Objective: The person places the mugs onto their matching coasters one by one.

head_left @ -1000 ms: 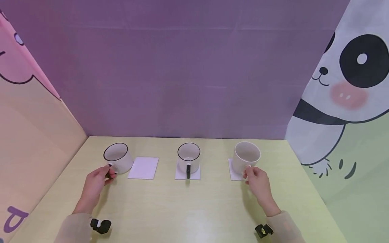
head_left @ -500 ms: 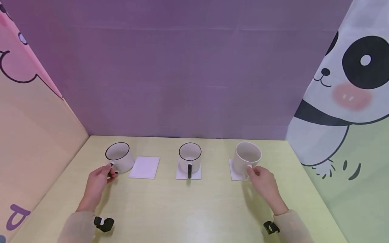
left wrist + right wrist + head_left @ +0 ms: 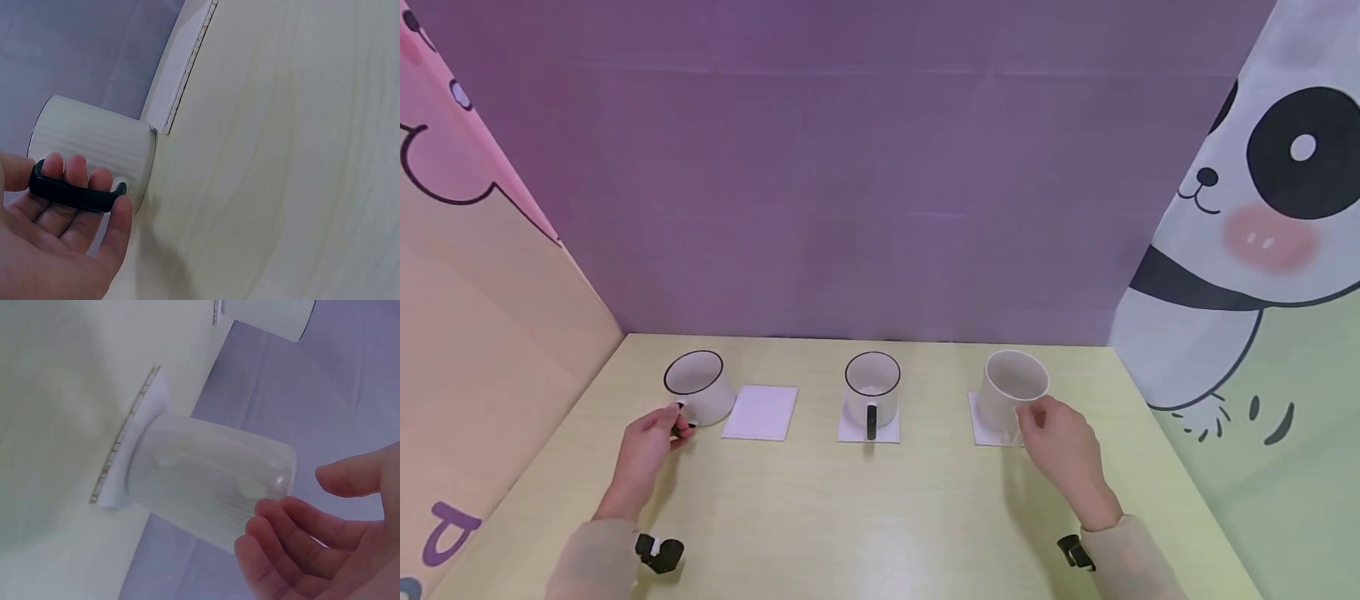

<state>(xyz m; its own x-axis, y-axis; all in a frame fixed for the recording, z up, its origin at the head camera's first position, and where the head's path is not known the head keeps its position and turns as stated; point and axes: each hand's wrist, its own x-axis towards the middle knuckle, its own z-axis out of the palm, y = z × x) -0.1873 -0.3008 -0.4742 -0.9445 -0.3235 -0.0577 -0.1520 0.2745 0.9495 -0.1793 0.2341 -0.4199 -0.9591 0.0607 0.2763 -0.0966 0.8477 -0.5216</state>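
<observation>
My left hand (image 3: 642, 454) holds the black handle (image 3: 72, 195) of a white mug (image 3: 715, 404) with a dark rim. Its fingers are curled through and round that handle. This mug is left of a bare white square coaster (image 3: 762, 414); whether its base touches the table, I cannot tell. A plain white mug (image 3: 200, 478) stands on the right coaster (image 3: 985, 432). Close to its rim and handle is my right hand (image 3: 337, 544), thumb and loosely bent fingers apart, holding nothing. Whether the fingertips touch the mug is unclear.
Between the hands, a third white mug (image 3: 857, 407) with a dark rim and black handle stands on its coaster (image 3: 891, 433). The pale wooden table (image 3: 865, 517) meets a purple cloth backdrop (image 3: 850, 183). Printed cloths flank it on both sides.
My right hand has let go of the plain mug's handle and shifted up and right. The left hand keeps its hold on the other mug's handle. The head view has shifted slightly.
</observation>
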